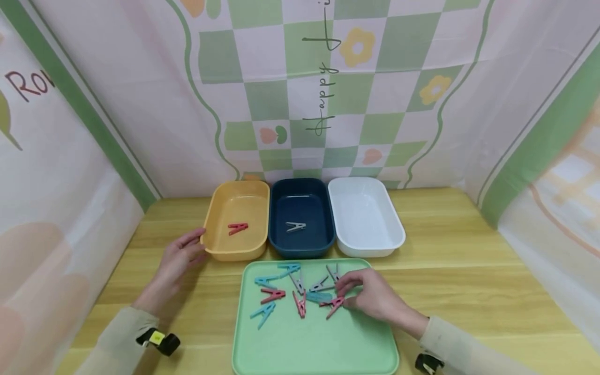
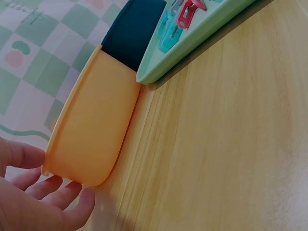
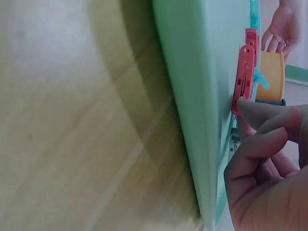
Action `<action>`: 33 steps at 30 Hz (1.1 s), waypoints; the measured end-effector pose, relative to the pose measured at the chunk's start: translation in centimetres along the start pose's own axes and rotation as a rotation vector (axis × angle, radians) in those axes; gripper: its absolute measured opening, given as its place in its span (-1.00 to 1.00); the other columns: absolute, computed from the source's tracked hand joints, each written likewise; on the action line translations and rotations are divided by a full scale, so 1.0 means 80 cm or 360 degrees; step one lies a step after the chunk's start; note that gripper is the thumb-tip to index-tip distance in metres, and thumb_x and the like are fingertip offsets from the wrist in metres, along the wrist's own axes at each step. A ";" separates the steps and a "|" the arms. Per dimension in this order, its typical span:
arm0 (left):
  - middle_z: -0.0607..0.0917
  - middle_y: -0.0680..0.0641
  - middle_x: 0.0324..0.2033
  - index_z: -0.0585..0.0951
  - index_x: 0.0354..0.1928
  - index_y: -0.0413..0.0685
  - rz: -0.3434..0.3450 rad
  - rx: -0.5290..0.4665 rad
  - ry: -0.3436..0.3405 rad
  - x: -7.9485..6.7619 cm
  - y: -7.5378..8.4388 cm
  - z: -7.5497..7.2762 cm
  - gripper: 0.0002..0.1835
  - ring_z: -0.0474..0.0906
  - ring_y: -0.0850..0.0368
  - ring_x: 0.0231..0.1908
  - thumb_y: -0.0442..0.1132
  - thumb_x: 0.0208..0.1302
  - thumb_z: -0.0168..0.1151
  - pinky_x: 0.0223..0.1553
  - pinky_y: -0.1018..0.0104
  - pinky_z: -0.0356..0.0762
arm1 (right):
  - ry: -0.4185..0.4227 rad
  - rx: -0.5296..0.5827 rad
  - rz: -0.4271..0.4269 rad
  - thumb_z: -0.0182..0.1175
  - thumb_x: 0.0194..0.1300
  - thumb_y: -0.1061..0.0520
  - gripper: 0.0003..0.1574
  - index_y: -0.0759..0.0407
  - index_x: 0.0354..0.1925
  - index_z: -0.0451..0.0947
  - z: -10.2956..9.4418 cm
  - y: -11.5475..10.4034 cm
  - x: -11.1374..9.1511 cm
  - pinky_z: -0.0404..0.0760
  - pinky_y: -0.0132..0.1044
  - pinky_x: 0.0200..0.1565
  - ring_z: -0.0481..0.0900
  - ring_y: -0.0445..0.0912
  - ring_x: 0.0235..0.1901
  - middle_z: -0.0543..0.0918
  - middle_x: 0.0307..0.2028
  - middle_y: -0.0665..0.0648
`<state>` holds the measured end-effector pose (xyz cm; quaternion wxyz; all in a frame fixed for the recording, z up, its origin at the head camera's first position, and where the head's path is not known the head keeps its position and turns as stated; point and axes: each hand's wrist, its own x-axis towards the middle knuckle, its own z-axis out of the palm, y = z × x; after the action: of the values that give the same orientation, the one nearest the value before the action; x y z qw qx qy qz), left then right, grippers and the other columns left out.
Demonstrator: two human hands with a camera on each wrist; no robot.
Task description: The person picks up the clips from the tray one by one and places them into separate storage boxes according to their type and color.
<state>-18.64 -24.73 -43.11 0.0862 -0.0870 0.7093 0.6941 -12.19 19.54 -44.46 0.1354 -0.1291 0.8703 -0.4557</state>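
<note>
Pink clothespin [image 3: 245,74] pinched in right hand [image 1: 372,297]; loosely spread left hand [image 1: 179,256] touches yellow bin [image 1: 239,254] at eight o'clock, its red clothespin [image 1: 241,227] hidden from both wrist views.

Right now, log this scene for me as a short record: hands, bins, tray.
Left hand: fingers touching the yellow bin
Right hand: fingers at a red clothespin, grip unclear
Yellow bin: another red clothespin
Dark blue bin: one gray clothespin
White bin: nothing visible inside
Tray: light blue clothespins, red clothespins, gray clothespins
</note>
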 end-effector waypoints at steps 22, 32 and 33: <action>0.14 -0.29 0.61 0.18 0.60 -0.31 0.0040 0.0002 0.0000 -0.001 0.000 0.001 -0.36 0.23 -0.23 0.51 -0.49 0.53 0.00 0.41 0.05 0.44 | -0.0120 0.0437 0.0265 0.53 0.00 0.45 -0.40 0.32 0.08 0.72 0.000 0.006 -0.001 0.38 -0.42 -0.71 0.34 -0.21 -0.76 0.82 -0.10 0.19; 0.14 -0.29 0.60 0.18 0.60 -0.28 0.0030 0.0028 -0.0003 -0.002 0.000 0.001 -0.36 0.25 -0.24 0.49 -0.47 0.55 0.00 0.41 0.04 0.43 | -0.0063 0.0387 0.0281 0.54 -0.01 0.46 -0.42 0.30 0.05 0.73 0.004 0.006 -0.002 0.37 -0.41 -0.72 0.33 -0.21 -0.78 0.82 -0.14 0.17; 0.15 -0.29 0.60 0.18 0.60 -0.28 0.0027 0.0028 0.0000 -0.002 0.000 0.001 -0.36 0.25 -0.24 0.49 -0.47 0.54 0.01 0.41 0.04 0.44 | -0.0060 0.0383 0.0283 0.54 -0.01 0.46 -0.42 0.30 0.04 0.73 0.004 0.005 -0.002 0.37 -0.41 -0.72 0.33 -0.21 -0.78 0.82 -0.14 0.16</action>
<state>-18.50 -24.63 -43.07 0.0810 -0.0803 0.7162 0.6886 -12.00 19.59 -44.97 0.2060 -0.0428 0.8147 -0.5404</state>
